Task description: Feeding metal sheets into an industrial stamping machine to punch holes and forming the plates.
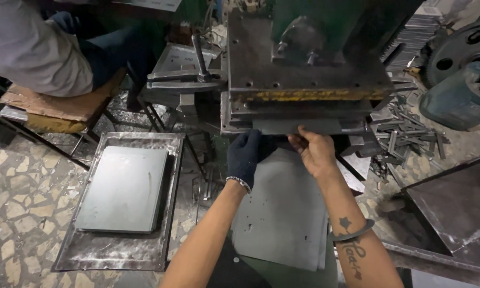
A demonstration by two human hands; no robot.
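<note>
Now your gloved left hand (245,157) and bare right hand (313,151) both grip the sheet (296,126) in the press (304,80). More sheets (123,188) lie in a tray (117,253) at left.

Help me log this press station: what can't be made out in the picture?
Head view only:
- Sheet front edge: hidden by left hand and right hand, so the grip is unclear.
- Die gap in the press: dark, hidden by its upper plate.
- Seated person: cut off by the top-left edge.
- Scrap pile: pieces too small to tell apart.

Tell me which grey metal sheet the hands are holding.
The sheet pushed into the press; the bare right hand grips its edge. The other stacks lie untouched.
</note>
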